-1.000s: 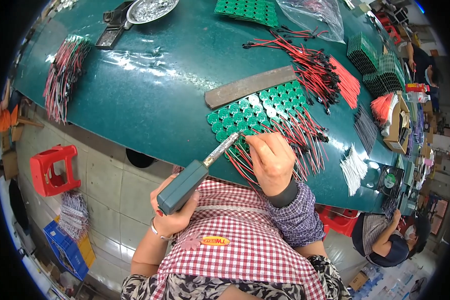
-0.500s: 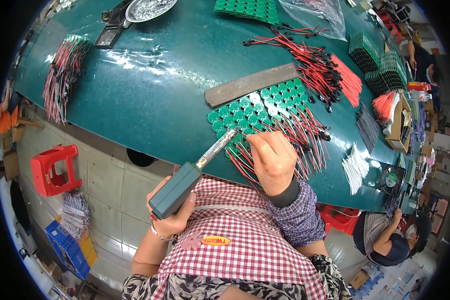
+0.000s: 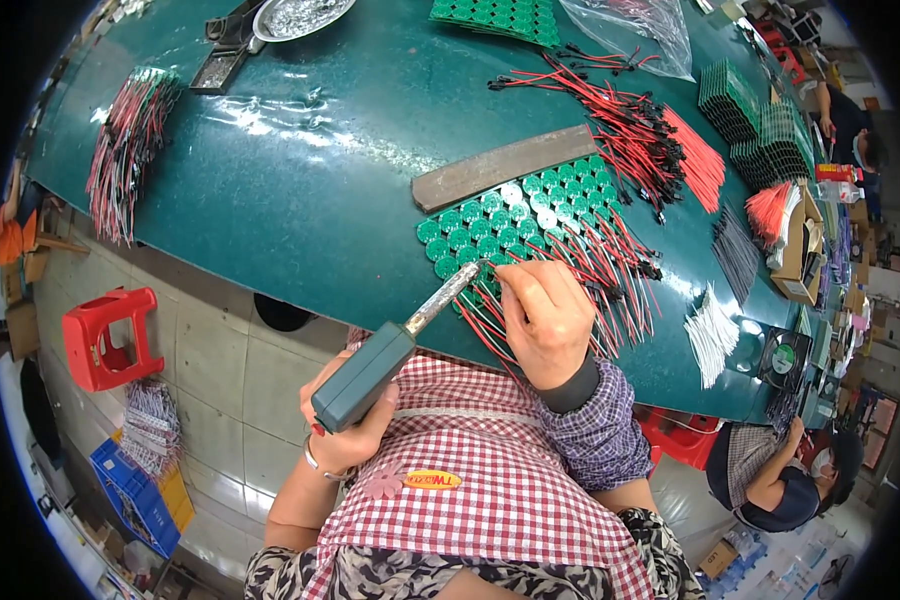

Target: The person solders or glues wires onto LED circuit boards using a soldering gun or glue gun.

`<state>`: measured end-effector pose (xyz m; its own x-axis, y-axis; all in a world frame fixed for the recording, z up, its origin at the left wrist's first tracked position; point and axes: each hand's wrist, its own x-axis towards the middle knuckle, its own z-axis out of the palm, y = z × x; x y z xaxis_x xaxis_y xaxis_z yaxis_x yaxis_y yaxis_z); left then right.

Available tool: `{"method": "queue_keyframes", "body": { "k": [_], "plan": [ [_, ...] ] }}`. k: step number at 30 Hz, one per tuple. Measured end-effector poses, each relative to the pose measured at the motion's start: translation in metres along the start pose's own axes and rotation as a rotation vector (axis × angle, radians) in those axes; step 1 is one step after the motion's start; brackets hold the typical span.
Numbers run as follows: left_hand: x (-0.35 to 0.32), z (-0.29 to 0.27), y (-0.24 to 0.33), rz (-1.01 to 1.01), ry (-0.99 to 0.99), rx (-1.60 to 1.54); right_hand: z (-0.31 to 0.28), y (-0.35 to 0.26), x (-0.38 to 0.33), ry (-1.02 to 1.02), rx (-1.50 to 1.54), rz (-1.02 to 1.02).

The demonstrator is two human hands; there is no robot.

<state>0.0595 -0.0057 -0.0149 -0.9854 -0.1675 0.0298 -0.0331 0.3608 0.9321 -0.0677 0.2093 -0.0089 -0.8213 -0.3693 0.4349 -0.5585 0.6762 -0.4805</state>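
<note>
Gripping one soldering iron, left hand fingers clenched; right hand fingers pinching one wire.

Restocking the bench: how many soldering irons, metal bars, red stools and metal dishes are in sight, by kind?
Soldering iron: 1, held in the left hand
Grey metal bar: 1
Red stool: 1
Metal dish: 1
Total: 4

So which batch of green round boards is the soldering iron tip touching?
The sheet of green discs beside the grey bar, wired red and black; the far batch sits untouched.
</note>
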Motion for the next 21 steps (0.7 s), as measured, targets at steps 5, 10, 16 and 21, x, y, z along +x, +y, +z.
{"method": "queue_keyframes", "body": {
  "k": [5,10,16,21],
  "plan": [
    [0.000,0.002,-0.004,0.008,-0.021,-0.009,-0.001,-0.001,0.000,-0.011,-0.006,0.004],
    [0.001,0.000,-0.003,-0.019,-0.033,-0.022,-0.001,-0.002,0.000,-0.013,-0.013,0.004],
    [-0.010,-0.002,-0.006,-0.076,0.028,-0.047,0.000,-0.002,0.000,-0.012,-0.014,0.002],
    [-0.009,-0.002,-0.005,-0.061,0.048,-0.052,0.000,0.000,0.000,-0.002,-0.009,-0.005]
  ]
}}
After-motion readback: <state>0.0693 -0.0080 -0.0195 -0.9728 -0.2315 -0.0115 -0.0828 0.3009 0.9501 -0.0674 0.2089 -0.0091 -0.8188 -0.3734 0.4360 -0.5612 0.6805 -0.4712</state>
